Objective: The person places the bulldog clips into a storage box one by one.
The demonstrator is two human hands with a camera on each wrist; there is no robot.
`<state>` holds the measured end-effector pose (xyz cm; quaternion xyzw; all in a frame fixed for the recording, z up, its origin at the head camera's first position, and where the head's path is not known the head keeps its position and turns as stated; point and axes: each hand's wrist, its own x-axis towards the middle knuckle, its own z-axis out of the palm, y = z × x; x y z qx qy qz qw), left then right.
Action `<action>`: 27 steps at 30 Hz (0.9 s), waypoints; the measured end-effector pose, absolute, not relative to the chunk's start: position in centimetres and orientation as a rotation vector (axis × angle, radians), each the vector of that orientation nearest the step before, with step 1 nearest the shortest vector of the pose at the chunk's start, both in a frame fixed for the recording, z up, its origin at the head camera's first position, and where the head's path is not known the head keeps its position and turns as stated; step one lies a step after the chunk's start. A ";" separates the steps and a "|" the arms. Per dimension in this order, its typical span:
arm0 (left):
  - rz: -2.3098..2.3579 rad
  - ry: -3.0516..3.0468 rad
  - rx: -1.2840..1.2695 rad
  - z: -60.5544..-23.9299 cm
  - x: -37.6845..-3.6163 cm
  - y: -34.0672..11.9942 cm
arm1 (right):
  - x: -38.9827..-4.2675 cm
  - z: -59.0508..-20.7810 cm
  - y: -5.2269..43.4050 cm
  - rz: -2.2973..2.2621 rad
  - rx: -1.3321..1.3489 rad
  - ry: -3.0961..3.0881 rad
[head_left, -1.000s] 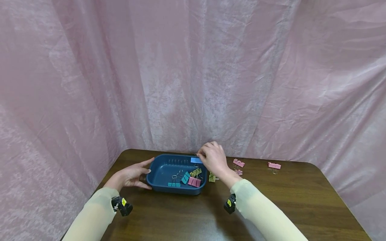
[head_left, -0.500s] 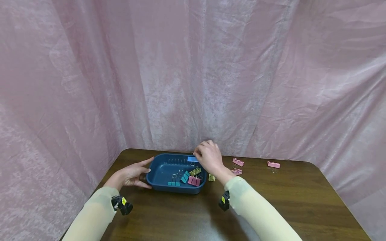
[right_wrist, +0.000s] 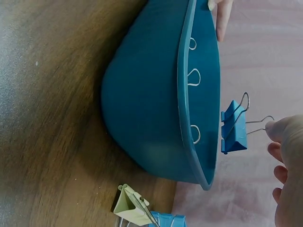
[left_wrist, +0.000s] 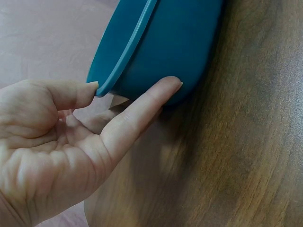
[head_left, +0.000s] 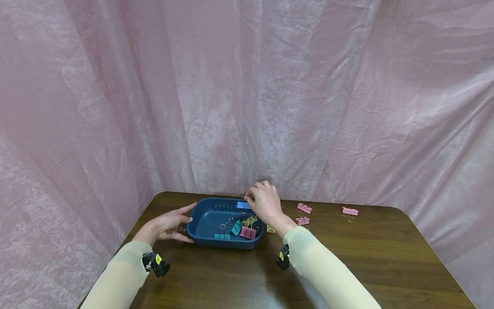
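Observation:
At the left end of the dark blue tray (head_left: 208, 223), my left hand (head_left: 167, 224) touches the rim with its thumb (left_wrist: 78, 94); its straight fingers lie along the outer wall. My right hand (head_left: 264, 204) pinches a blue binder clip (right_wrist: 234, 130) by one wire handle, over the tray's far right part. The clip hangs beside the tray rim in the right wrist view. Inside the tray lie teal binder clips (head_left: 236, 228), a dark pink binder clip (head_left: 248, 232) and a yellow-green binder clip (head_left: 250, 221).
Right of the tray are a yellow binder clip (right_wrist: 130, 205) and another blue clip (right_wrist: 169, 220), the latter hidden in the head view. Farther right lie pink binder clips (head_left: 304, 208) on the wooden table (head_left: 386, 253). A pink curtain (head_left: 247, 107) hangs behind.
My right hand has shifted left with the blue binder clip, farther over the tray. My left hand and the tray stay in place.

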<state>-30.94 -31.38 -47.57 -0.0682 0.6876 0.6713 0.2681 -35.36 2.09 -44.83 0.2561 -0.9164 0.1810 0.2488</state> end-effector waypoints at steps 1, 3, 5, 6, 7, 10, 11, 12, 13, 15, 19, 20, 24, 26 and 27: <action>1.812 1.855 -0.182 -47.6 -30.9 -31.4 | -35.4 -44.8 2.0 0.493 0.693 -2.497; 1.811 1.856 -0.178 -47.6 -30.9 -31.3 | -35.3 -44.8 1.9 0.500 0.682 -2.512; 1.810 1.857 -0.177 -47.6 -30.9 -31.3 | -35.2 -44.8 1.8 0.510 0.672 -2.531; 1.810 1.857 -0.177 -47.6 -30.9 -31.3 | -35.2 -44.8 1.8 0.510 0.666 -2.541; 1.810 1.857 -0.177 -47.6 -30.9 -31.3 | -35.1 -44.8 1.8 0.510 0.661 -2.550; 1.805 1.860 -0.171 -47.6 -31.0 -31.2 | -35.1 -44.9 1.9 0.508 0.659 -2.556; 1.804 1.860 -0.170 -47.6 -31.0 -31.2 | -35.1 -44.9 1.9 0.505 0.661 -2.555; 1.802 1.862 -0.167 -47.6 -31.0 -31.2 | -35.1 -44.9 2.0 0.507 0.664 -2.551; 1.801 1.863 -0.167 -47.6 -31.0 -31.2 | -35.1 -44.9 2.1 0.512 0.670 -2.546; 1.801 1.865 -0.168 -47.6 -31.0 -31.2 | -35.1 -45.0 2.3 0.525 0.677 -2.538; 1.803 1.866 -0.169 -47.6 -30.9 -31.2 | -35.1 -45.0 2.7 0.533 0.679 -2.537; 1.803 1.866 -0.167 -47.6 -30.9 -31.1 | -35.1 -45.0 2.7 0.532 0.676 -2.540; 1.806 1.860 -0.156 -47.5 -30.8 -31.1 | -35.0 -44.9 3.0 0.538 0.669 -2.548; 1.806 1.859 -0.154 -47.5 -30.8 -31.1 | -34.9 -44.7 3.1 0.549 0.667 -2.543; 1.807 1.859 -0.154 -47.5 -30.8 -31.1 | -34.9 -44.6 3.2 0.553 0.666 -2.541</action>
